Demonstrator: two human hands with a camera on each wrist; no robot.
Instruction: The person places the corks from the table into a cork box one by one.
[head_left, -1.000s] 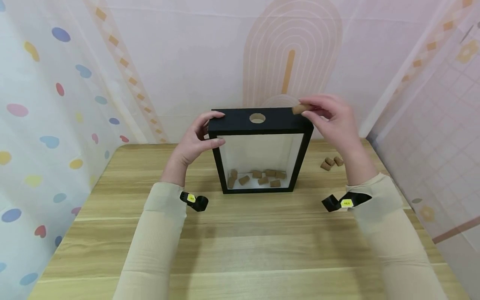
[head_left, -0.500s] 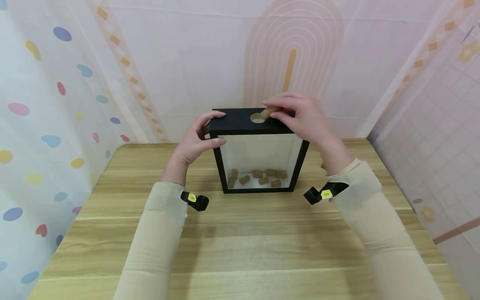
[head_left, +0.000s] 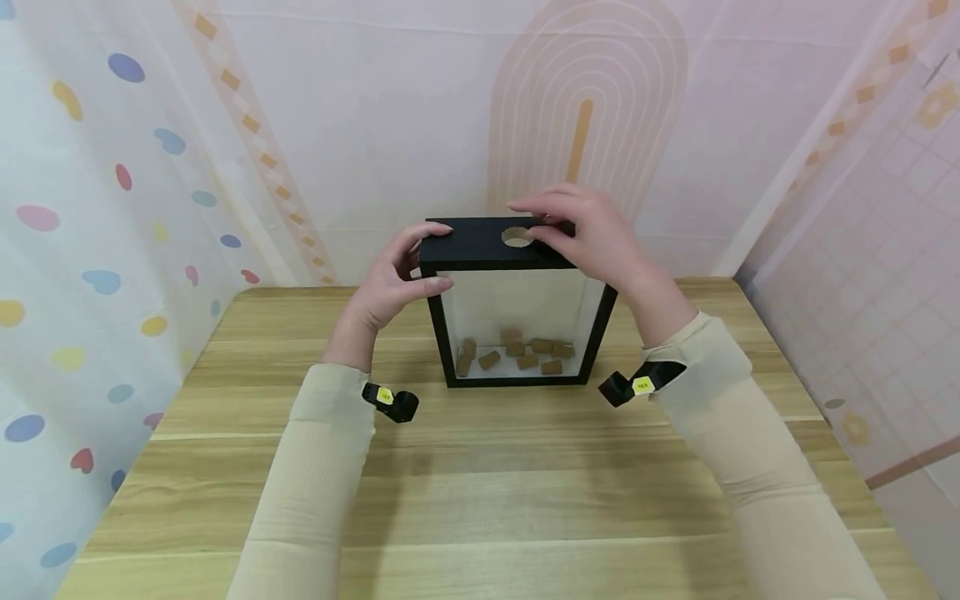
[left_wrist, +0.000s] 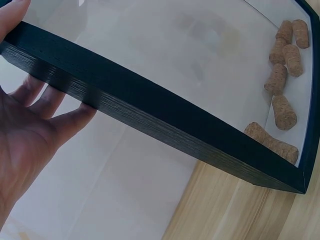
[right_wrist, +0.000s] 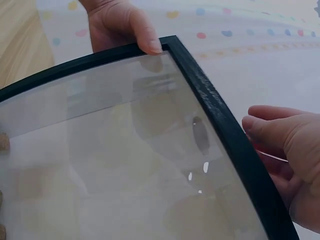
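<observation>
Both hands at the black wooden display frame with a glass front [head_left: 480, 243], standing upright on the light wooden table [head_left: 465, 483].

I am seeing the left hand [head_left: 386, 283] gripping the frame's upper left corner, thumb in front and fingers curled over the top. The right hand [head_left: 592, 233] is resting on the top edge just beside the round hole [head_left: 515, 237], fingers gently bent and holding nothing. The brown corks [head_left: 517, 354] are lying at the bottom inside the frame.

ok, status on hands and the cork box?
Left hand grips frame box corner. Right hand empty beside top hole. Corks piled inside. Nothing blocking.
</observation>
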